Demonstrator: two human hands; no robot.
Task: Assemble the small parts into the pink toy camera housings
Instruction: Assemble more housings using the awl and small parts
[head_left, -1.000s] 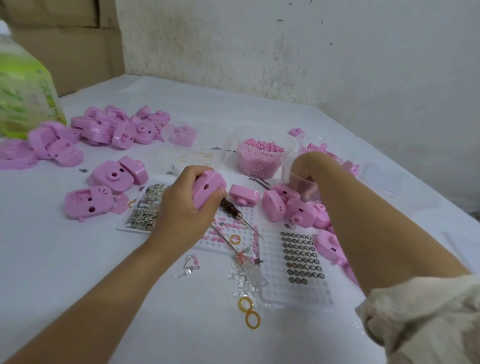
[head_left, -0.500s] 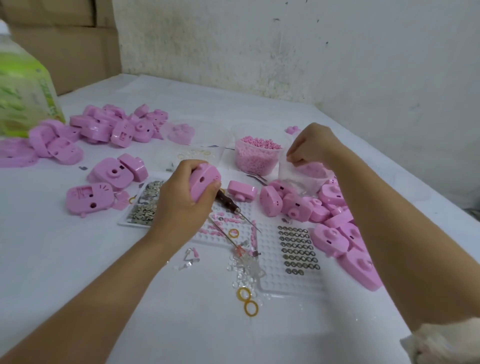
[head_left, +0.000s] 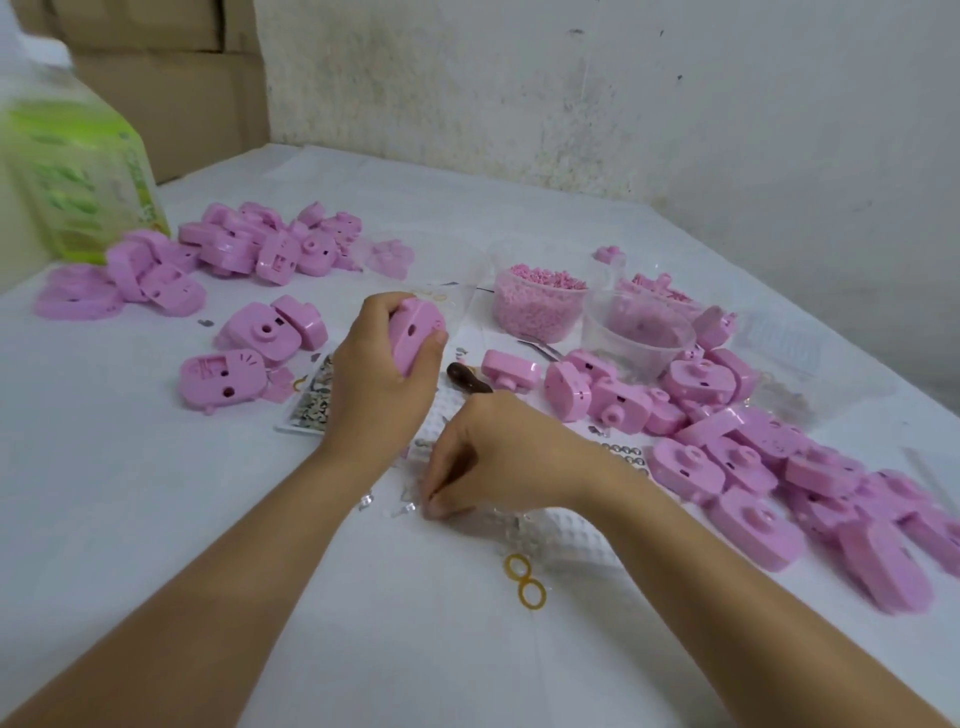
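- Right hand (head_left: 498, 457) had left the tubs at 1 o'clock, where it was half a second before, and had come down at the middle of the desk (head_left: 156, 519), just below the left hand (head_left: 384, 384).
- Its fingers were curled downward, with the tips among the clear small parts (head_left: 408, 508) at its 7 o'clock. Whether they pinched one could not be told.
- The left hand had kept its place, fingers and thumb wrapped round one pink housing (head_left: 415, 338). It held the housing clear of the desk, a face with two small holes showing.
- A dark-handled tool (head_left: 467, 382) lay between the two hands, at 12 o'clock from the right hand, which hid its far end.
- A white tray (head_left: 576, 535) lay under the right wrist, and two yellow rings (head_left: 524, 579) sat near it at 6 o'clock.
- A tub of pink pellets (head_left: 540, 306) stood at 1 o'clock, with a clear tub (head_left: 639, 332) just beside it.
- Loose housings were heaped from 3 to 4 o'clock (head_left: 748, 467). A second heap (head_left: 270, 244) lay at 10 o'clock, near a green bottle (head_left: 78, 171).
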